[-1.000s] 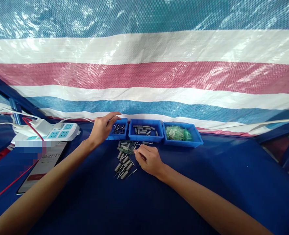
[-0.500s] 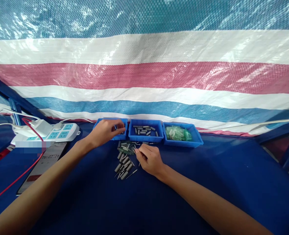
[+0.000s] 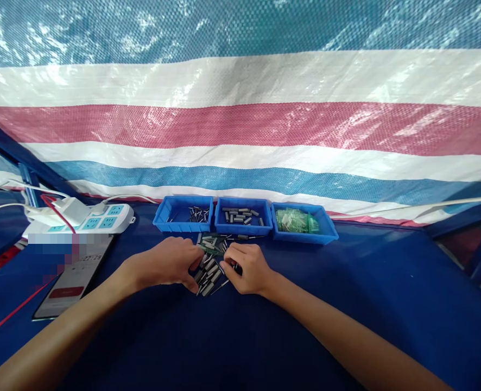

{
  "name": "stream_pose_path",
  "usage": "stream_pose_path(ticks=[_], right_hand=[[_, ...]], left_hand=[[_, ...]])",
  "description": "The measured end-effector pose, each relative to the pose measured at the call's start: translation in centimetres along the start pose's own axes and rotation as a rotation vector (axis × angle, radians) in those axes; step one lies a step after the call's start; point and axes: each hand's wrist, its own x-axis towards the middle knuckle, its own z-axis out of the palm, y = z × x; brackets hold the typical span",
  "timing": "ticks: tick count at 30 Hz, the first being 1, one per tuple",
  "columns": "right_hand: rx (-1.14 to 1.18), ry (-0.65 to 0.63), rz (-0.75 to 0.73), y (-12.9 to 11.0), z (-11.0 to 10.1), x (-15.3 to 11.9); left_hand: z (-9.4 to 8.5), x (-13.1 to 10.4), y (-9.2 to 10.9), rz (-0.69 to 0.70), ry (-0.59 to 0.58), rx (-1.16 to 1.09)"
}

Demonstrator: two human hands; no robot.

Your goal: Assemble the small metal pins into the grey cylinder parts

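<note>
A pile of small grey cylinders and thin metal pins (image 3: 210,271) lies on the blue table between my hands. My left hand (image 3: 175,263) is at the pile's left edge, thumb and fingers apart, nothing seen between them. At the pile's right side my right hand (image 3: 246,267) has its fingers curled, with something dark under them that I cannot make out. Behind stand three blue bins: the left bin (image 3: 173,227) has thin pins, the middle bin (image 3: 244,230) grey cylinders, the right bin (image 3: 301,238) green pieces.
On the left a white power strip (image 3: 120,220) with plugs and cables sits behind a phone (image 3: 71,290). A red cable (image 3: 24,301) crosses the phone's area. A striped plastic sheet (image 3: 240,125) hangs behind the bins.
My left hand has come out of the left bin, down and toward me, to the pile, its fingers now spread. My right hand has shifted slightly, its thumb lower.
</note>
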Motion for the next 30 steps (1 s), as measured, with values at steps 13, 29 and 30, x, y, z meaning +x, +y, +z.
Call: stream_pose_path(ticks=[13,29,30], right_hand=[[-0.208,-0.419,-0.103,-1.5,-1.2,-0.9],[-0.320,-0.148,0.043,1.7,-3.3,-2.2],[-0.343,-0.131,0.089,1.7,-3.4,-2.3]], left_hand=[[4.4,-1.1,1.5,-0.092,0.088,0.000],[6.6,0.7,1.1,-0.016,0.675,0.072],[6.6,0.6,0.8,-0.036,0.687,0.076]])
